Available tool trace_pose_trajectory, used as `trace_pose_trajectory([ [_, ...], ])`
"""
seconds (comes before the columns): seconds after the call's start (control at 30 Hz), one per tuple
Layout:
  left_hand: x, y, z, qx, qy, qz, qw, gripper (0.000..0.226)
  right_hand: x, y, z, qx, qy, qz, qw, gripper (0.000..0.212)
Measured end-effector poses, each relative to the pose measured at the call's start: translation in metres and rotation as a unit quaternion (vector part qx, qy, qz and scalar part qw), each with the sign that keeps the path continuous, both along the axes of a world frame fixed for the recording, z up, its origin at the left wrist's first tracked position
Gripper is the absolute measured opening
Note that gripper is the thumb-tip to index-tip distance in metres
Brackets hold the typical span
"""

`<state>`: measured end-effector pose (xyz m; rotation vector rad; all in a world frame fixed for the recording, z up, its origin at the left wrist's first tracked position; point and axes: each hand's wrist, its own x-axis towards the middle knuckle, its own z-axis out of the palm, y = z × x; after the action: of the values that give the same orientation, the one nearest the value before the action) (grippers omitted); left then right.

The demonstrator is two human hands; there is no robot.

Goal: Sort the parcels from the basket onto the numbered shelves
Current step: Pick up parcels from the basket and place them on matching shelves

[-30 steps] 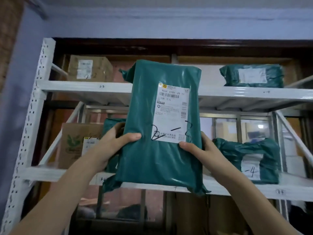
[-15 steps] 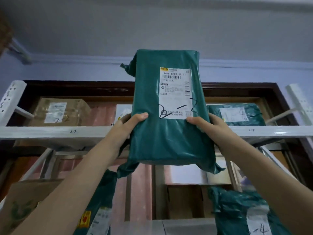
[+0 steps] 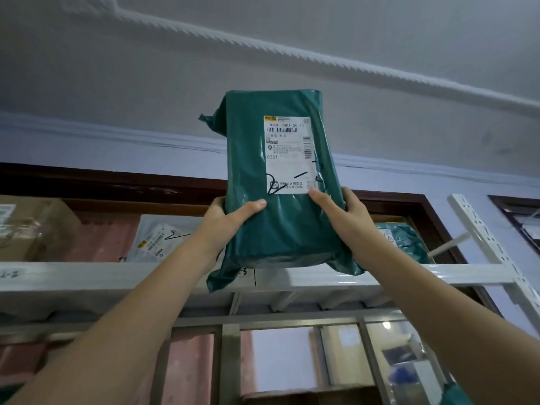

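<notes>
Parcel [image 3: 280,182], green plastic mailer, held upright and high in front of the top shelf [image 3: 380,277], its lower end level with the shelf's front rail. White shipping label faces the camera; a handwritten mark on it reads roughly "2-", last figure partly cut by the label edge. Left hand [image 3: 230,220] grips the lower left edge, thumb across the front. Right hand [image 3: 340,216] grips the lower right edge, thumb just under the label. Both hands clamped on the parcel, set apart by its width.

Shelf rail carries small handwritten marks: one at far left [image 3: 13,273], one partly hidden behind the parcel's loose bottom flap. On the shelf behind: a cardboard box [image 3: 32,226] at left, a pale mailer [image 3: 163,241] beside it, another green mailer [image 3: 400,241] to the right.

Risks, as judged: the grip sits low and the parcel stands tall, so it could tip backward or sideways as it goes over the rail. The slack bottom flap could catch on the rail edge. The gap between the pale mailer and the green one looks tight; pushing in could shove a neighbour. The hidden bay mark makes a wrong slot possible.
</notes>
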<state>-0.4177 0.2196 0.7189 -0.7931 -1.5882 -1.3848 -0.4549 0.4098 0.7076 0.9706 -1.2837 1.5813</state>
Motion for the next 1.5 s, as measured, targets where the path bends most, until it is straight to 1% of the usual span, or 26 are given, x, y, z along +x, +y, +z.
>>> trace_pose_trajectory([
  [0.2, -0.039, 0.009, 0.011, 0.010, 0.011, 0.036, 0.999, 0.060, -0.045, 0.008, 0.019, 0.028, 0.007, -0.006, 1.000, 0.033],
  [0.33, -0.054, 0.017, 0.024, 0.022, 0.033, 0.063, 0.997, 0.059, -0.071, 0.013, 0.032, 0.022, 0.015, 0.026, 0.999, 0.038],
  [0.53, -0.069, 0.034, 0.039, -0.003, 0.053, 0.092, 0.994, 0.053, -0.101, 0.022, 0.051, 0.007, 0.046, 0.049, 0.998, 0.038],
  [0.73, -0.108, 0.037, 0.042, -0.007, 0.031, 0.125, 0.992, 0.056, -0.147, 0.020, 0.054, -0.004, 0.051, 0.010, 0.999, 0.031],
  [0.8, -0.121, 0.035, 0.042, -0.005, 0.023, 0.128, 0.992, 0.058, -0.158, 0.018, 0.054, -0.008, 0.044, 0.006, 0.999, 0.032],
  [0.93, -0.136, 0.031, 0.045, -0.012, 0.033, 0.142, 0.989, 0.050, -0.171, 0.014, 0.055, -0.011, 0.039, 0.002, 0.999, 0.035],
  [1.0, -0.140, 0.028, 0.048, -0.017, 0.034, 0.155, 0.987, 0.054, -0.174, 0.013, 0.057, -0.003, 0.038, -0.009, 0.999, 0.035],
  [1.07, -0.144, 0.025, 0.050, -0.024, 0.031, 0.179, 0.983, 0.059, -0.178, 0.012, 0.060, 0.009, 0.034, -0.032, 0.999, 0.039],
  [1.17, -0.152, 0.023, 0.051, -0.025, 0.042, 0.215, 0.975, 0.058, -0.182, 0.008, 0.063, 0.046, 0.010, -0.070, 0.996, 0.053],
  [1.23, -0.159, 0.021, 0.051, -0.025, 0.055, 0.265, 0.962, 0.051, -0.185, 0.004, 0.063, 0.095, -0.017, -0.114, 0.989, 0.061],
  [1.3, -0.166, 0.018, 0.050, -0.026, 0.058, 0.356, 0.932, 0.050, -0.187, -0.001, 0.061, 0.120, -0.031, -0.158, 0.980, 0.062],
  [1.4, -0.178, 0.020, 0.047, -0.042, 0.056, 0.463, 0.884, 0.057, -0.191, -0.006, 0.059, 0.121, -0.033, -0.217, 0.968, 0.060],
  [1.5, -0.182, 0.025, 0.042, -0.063, 0.066, 0.542, 0.836, 0.056, -0.198, -0.011, 0.058, 0.114, -0.031, -0.274, 0.955, 0.058],
])
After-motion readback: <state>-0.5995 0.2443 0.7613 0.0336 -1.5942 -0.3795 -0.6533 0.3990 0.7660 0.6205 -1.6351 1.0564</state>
